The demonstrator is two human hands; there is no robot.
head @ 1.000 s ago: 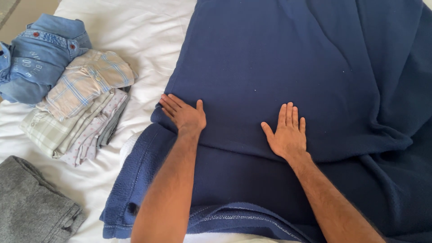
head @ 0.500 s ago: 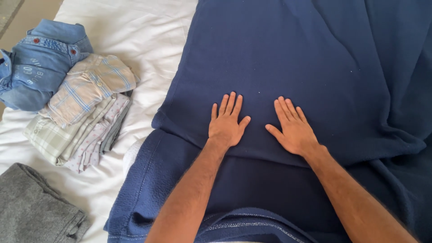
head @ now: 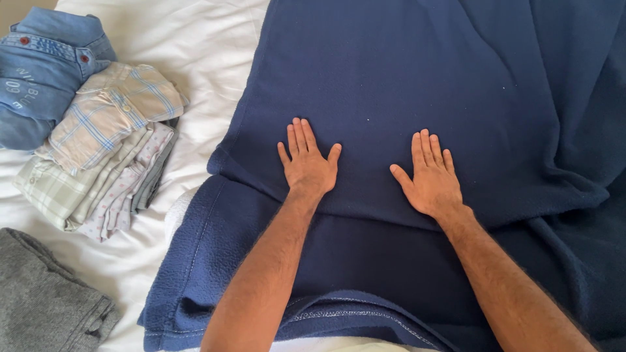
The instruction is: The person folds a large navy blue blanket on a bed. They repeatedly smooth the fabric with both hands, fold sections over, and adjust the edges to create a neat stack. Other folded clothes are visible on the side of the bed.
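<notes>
A large dark blue fleece blanket (head: 424, 78) lies spread over the bed, folded into layers near me. My left hand (head: 308, 163) lies flat, palm down, on the upper layer close to its left edge, fingers apart. About a hand's width to the right, my right hand (head: 430, 175) presses flat on the same layer, fingers together and pointing away from me. Neither hand holds anything. A stitched hem of the blanket (head: 352, 313) shows between my forearms at the bottom.
On the white sheet (head: 182, 39) at the left sits a pile of folded checked shirts (head: 104, 143), with folded blue jeans (head: 39, 72) behind it. A folded grey garment (head: 45, 300) lies at the bottom left corner.
My left hand has slid right from the blanket's left edge toward the middle. My right hand has shifted only slightly. Both remain flat on the blanket.
</notes>
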